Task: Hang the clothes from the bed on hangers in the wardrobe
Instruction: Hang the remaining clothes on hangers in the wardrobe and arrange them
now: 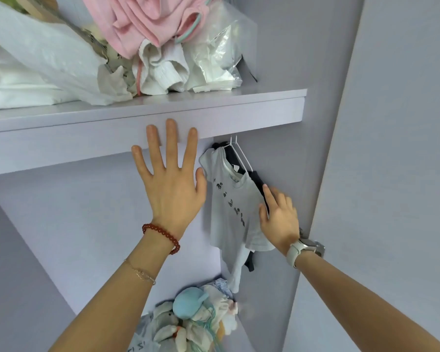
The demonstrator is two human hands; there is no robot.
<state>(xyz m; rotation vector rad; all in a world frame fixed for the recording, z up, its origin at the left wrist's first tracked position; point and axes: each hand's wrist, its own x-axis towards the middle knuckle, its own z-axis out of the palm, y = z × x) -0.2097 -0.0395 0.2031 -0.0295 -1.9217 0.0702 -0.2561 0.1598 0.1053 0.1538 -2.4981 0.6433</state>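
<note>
Inside a lilac wardrobe [277,161], a person's left hand [172,182] was raised flat with all fingers spread and straight, holding nothing, its fingertips in front of the front edge of the shelf [142,115]; whether they touched that edge could not be told. A red bead bracelet [161,236] circled that wrist, and a thin gold chain [140,271] lay further down the forearm.

The right hand [280,218], with a pale-strapped watch [304,248] at the wrist, reached to the hanging clothes with fingers extended and loosely spread. Its fingertips rested against a dark garment [258,180] just behind a small white T-shirt [233,212] printed with dark figures; the hand gripped nothing.

The T-shirt hung on a white wire hanger [241,156] beneath the shelf, close to the wardrobe's right inner wall, with the dark garment hanging just behind it on a second white hanger. The rail itself was hidden by the shelf.

On the shelf above sat a heap of pink clothing [142,24], crumpled white fabric [163,69], a clear plastic bag [219,49] and a large white bag [36,64]. At the bottom of the compartment lay a pile of soft toys [193,318], one of them pale blue
</note>
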